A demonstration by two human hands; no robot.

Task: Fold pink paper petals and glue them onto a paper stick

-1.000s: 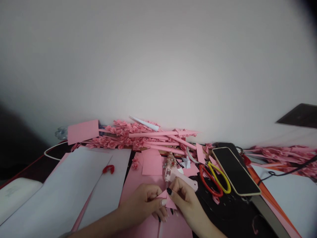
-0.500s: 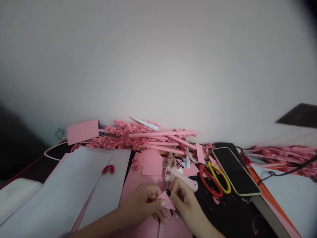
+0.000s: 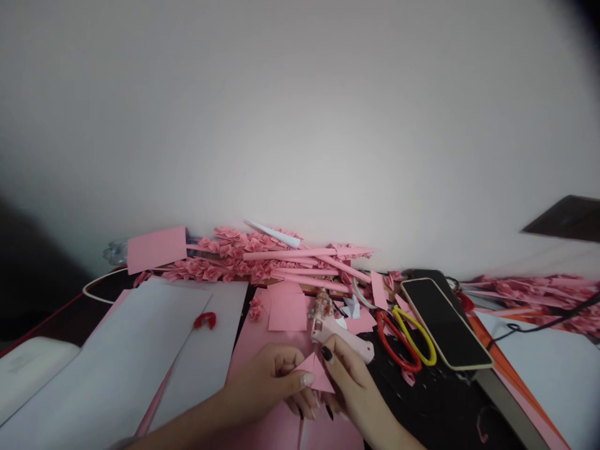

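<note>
A small piece of pink paper (image 3: 317, 379), folded to a triangular shape with a crease at its top, is held low in the middle of the view. My left hand (image 3: 269, 382) pinches its left side, thumb on top and fingers curled beneath. My right hand (image 3: 352, 389) is closed at the paper's right edge, its dark-nailed thumb beside the upper fold and other fingertips below. Under both hands lies a larger pink sheet (image 3: 250, 356). Just beyond them rests a pale pink glue gun (image 3: 344, 337), partly hidden by my right hand.
Scissors with red and yellow handles (image 3: 398, 350) and a phone (image 3: 447, 322) lie to the right. Pink paper flowers (image 3: 253, 244) are heaped along the wall. White sheets (image 3: 126, 344) cover the left side, with a red curled piece (image 3: 205, 320) on them. Pink squares (image 3: 287, 309) lie ahead.
My right thumb has lifted from the face of the folded paper and moved slightly up and right, so more of the paper and its crease shows. The left hand keeps its pinch.
</note>
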